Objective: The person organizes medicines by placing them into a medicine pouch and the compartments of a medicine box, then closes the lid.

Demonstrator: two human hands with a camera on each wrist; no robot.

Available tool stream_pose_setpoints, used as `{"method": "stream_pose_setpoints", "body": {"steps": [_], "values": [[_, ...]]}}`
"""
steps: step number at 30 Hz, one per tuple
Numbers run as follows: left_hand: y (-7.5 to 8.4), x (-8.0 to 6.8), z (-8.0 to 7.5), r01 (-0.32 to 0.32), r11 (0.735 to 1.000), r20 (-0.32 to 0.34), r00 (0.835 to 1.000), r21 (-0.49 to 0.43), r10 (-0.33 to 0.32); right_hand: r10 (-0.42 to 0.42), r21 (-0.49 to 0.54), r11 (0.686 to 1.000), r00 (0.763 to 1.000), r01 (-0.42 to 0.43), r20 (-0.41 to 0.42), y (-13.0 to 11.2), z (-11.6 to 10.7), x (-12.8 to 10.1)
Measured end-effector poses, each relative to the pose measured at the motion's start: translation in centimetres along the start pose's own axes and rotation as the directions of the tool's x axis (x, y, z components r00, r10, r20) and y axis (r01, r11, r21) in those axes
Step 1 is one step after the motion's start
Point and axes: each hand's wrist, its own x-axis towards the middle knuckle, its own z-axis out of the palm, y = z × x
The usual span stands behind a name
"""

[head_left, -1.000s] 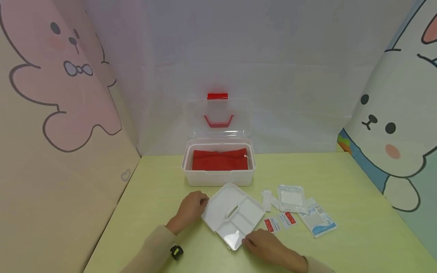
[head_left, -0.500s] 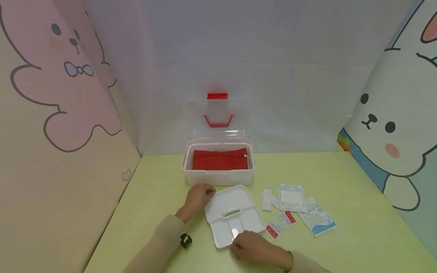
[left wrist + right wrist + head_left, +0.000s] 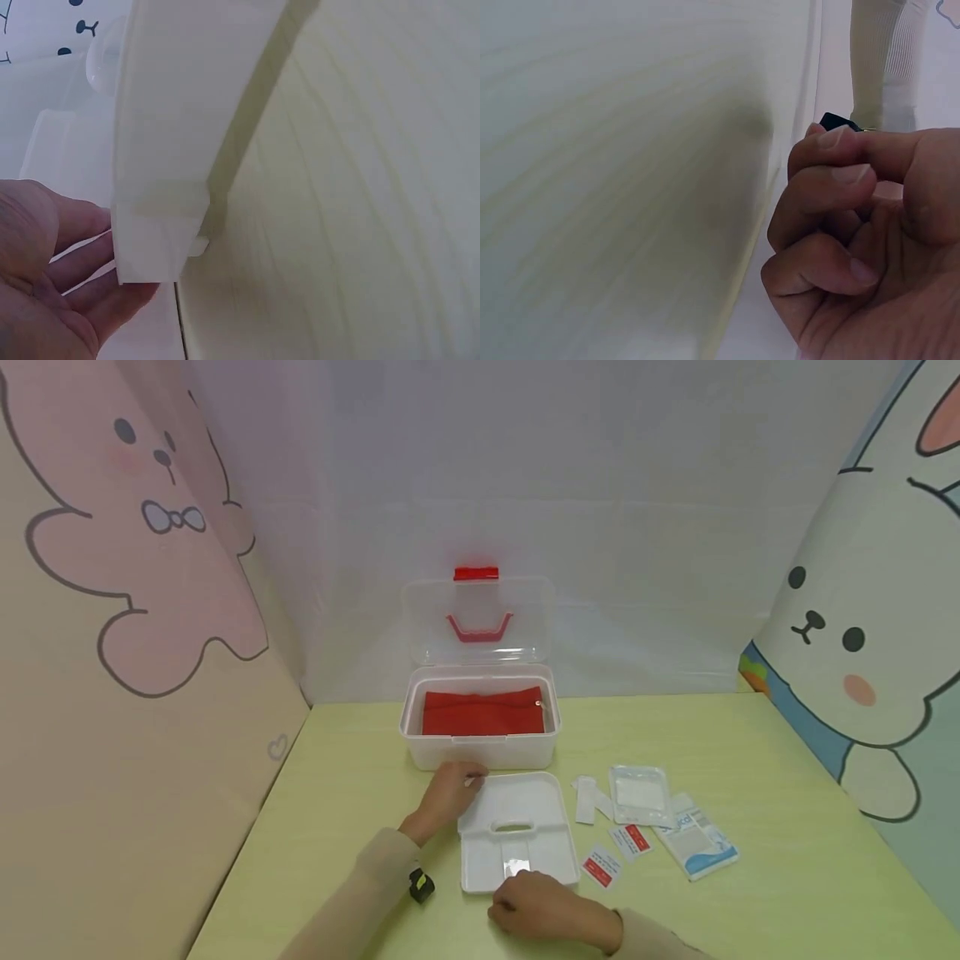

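Note:
A white compartment tray (image 3: 480, 814) lies roughly square-on in front of the box, with a slotted handle ridge across its middle. My left hand (image 3: 448, 795) holds its far left corner; in the left wrist view the thumb and fingers of the left hand (image 3: 56, 262) pinch the end of the tray wall (image 3: 161, 225). At the tray's front edge my right hand (image 3: 536, 906) overlaps the rim in the head view. Its fingers are curled, and the right wrist view shows nothing between the fingers of the right hand (image 3: 832, 217).
Behind the tray stands a white box (image 3: 480, 752) with its clear lid (image 3: 427, 627) raised and a red pouch (image 3: 483, 714) inside. To the right lie white strips (image 3: 586, 800), a clear package (image 3: 640, 793), a blue-and-white packet (image 3: 697, 843) and two red-and-white sachets (image 3: 602, 867).
The tray has turned clockwise from a slant to nearly square with the box. My left hand moved right and away; my right hand moved left. One red-and-white sachet shifted slightly.

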Motion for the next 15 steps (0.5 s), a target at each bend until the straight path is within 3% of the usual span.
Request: {"method": "stream_pose_setpoints", "body": {"steps": [7, 11, 15], "values": [[2.0, -1.2, -2.3, -0.061, 0.998, -0.169, 0.984, -0.011, 0.058, -0.032, 0.017, 0.999, 0.998, 0.033, -0.058, 0.0, -0.5, -0.5], [3.0, -2.7, -3.9, 0.024, 1.0, -0.194, 0.981, 0.01, -0.021, -0.061, 0.049, 0.996, 0.99, 0.068, -0.126, -0.1, -2.1, -1.0], [3.1, -4.3, -4.7, 0.128, 0.992, -0.182, 0.976, 0.015, -0.123, -0.069, 0.076, 0.993, 0.976, 0.086, -0.209, 0.0, -4.1, -1.7]]}}
